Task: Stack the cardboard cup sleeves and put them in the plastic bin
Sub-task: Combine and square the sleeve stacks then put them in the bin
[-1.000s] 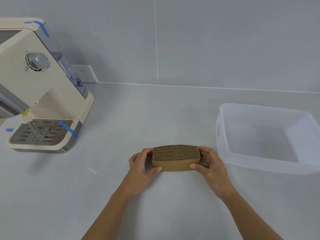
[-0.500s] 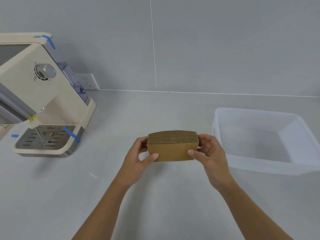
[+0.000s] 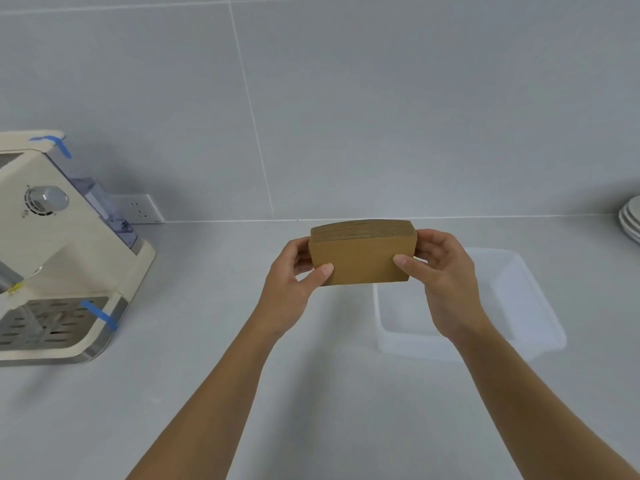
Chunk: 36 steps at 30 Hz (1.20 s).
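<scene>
A thick stack of brown cardboard cup sleeves (image 3: 362, 252) is held up in the air above the grey counter, flat face toward me. My left hand (image 3: 294, 284) grips its left end, thumb on the front. My right hand (image 3: 441, 275) grips its right end the same way. The translucent plastic bin (image 3: 530, 306) sits on the counter below and to the right of the stack, partly hidden behind my right hand and wrist. The visible part of the bin holds nothing.
A cream coffee machine (image 3: 59, 258) with blue tape strips stands at the left on the counter. A wall socket (image 3: 140, 209) is behind it. Stacked white plates (image 3: 632, 223) show at the right edge. A grey tiled wall rises behind the counter.
Both hands have lifted the sleeve stack off the counter and carried it up and right, so it now overlaps the bin's left side. The view has tilted upward.
</scene>
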Available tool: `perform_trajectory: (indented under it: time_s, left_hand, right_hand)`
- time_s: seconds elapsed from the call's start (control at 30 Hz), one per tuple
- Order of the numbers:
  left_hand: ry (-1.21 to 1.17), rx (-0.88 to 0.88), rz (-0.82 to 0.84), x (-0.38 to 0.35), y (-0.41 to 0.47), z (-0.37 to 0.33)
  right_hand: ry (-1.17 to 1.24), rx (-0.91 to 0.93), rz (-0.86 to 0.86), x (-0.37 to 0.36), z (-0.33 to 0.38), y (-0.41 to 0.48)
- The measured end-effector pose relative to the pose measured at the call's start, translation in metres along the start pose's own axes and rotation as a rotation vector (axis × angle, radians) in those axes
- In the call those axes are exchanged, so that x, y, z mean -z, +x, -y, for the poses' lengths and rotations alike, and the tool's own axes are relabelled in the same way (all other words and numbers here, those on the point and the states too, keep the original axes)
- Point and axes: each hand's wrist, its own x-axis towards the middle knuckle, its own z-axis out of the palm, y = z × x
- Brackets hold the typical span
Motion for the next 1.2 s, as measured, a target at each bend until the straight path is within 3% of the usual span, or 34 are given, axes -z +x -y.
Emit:
perform_trajectory:
  time_s: [0.23,0.43,0.9,1.2]
  left_hand:
    - [-0.014,0.086,0.056,-0.071,0.018,-0.003]
    - [-0.063,0.367,0.119,-0.112,0.033,-0.001]
    - [0.013,0.788,0.056,-0.163,0.059,0.052]
    - [-0.01,0.881,-0.07,-0.175,0.076,0.073]
  right_hand:
    - [-0.007,-0.062,-0.113,0.065,0.008,0.011]
    - [-0.023,-0.199,-0.141,0.108,0.006,0.027]
    - [-0.105,-0.644,-0.177,0.146,-0.044,0.051]
    - [-0.211,-0.73,-0.22,0.139,-0.061,0.072]
